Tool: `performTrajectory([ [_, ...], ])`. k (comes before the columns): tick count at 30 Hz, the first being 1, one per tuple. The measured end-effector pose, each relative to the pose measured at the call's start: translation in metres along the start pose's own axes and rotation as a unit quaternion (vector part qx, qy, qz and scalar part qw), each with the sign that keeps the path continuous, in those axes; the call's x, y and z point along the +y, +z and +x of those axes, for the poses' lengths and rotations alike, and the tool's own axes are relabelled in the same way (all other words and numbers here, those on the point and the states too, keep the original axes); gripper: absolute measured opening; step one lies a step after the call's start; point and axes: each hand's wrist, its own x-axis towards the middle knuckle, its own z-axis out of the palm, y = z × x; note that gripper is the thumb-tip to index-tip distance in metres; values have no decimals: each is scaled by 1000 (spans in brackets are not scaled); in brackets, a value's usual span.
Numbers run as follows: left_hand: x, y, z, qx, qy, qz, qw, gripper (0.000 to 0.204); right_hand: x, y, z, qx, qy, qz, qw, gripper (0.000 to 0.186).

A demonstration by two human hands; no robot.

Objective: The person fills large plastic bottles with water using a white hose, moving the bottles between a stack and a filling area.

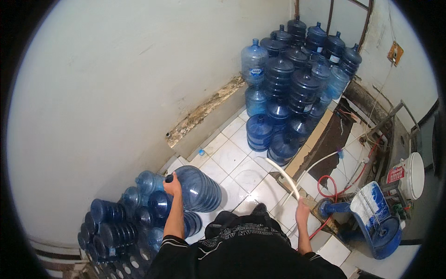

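A big blue bottle (200,188) was gripped by its neck in the left hand (173,186), near the left edge of the floor (227,158). A white hose (284,174), grasped by the right hand's (303,211) fingers, was not yet put to it.

1 white bucket (409,175) sits beyond a blue container (391,249) at right, near a looping red hose (327,176); 1 small blue object (201,152) lies on white floor tiles (227,158) by a weathered ledge (206,112), and 1 orange plate (395,53) marks the wall (411,76).

pale blue bottle (200,188); cream hose (288,178); white tiles (227,156)
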Motion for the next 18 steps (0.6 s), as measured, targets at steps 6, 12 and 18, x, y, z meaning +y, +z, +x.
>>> performTrajectory([
  [6, 78, 95, -12, -37, 67, 12, 997, 78, 67, -24, 15, 130, 197, -61, 970, 73],
  [12, 176, 223, 1, -143, 92, 99, 980, 89, 95, -24, 0, 265, 288, -95, 915, 75],
  [18, 245, 389, 22, -247, 132, 123, 952, 88, 154, -19, -38, 317, 235, -294, 871, 56],
])
